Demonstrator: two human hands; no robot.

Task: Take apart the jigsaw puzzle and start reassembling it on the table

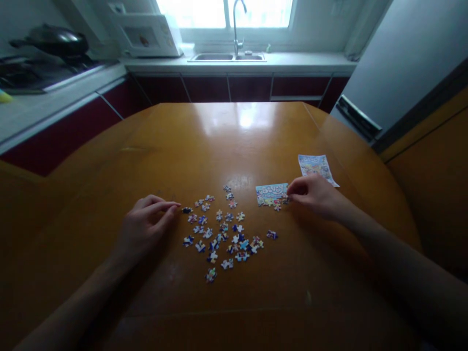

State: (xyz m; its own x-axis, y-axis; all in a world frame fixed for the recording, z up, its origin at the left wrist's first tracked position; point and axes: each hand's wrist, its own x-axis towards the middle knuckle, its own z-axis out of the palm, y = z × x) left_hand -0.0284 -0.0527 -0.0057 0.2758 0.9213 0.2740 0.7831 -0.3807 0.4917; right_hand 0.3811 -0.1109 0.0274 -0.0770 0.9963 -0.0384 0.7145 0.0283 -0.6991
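Several loose jigsaw pieces (223, 231) lie scattered on the wooden table (226, 141). A joined strip of puzzle (271, 194) lies to their right. My right hand (314, 195) pinches a small piece (285, 199) against the strip's right end. My left hand (146, 222) rests on the table left of the pieces, fingers stretched toward one dark piece (186, 210) and holding nothing. A printed picture card (316, 168) lies just beyond my right hand.
A kitchen counter with a sink and tap (234, 48) runs behind the table. A microwave (146, 34) stands at its left, a wok on a stove (54, 44) farther left. A grey fridge (398, 63) stands at right.
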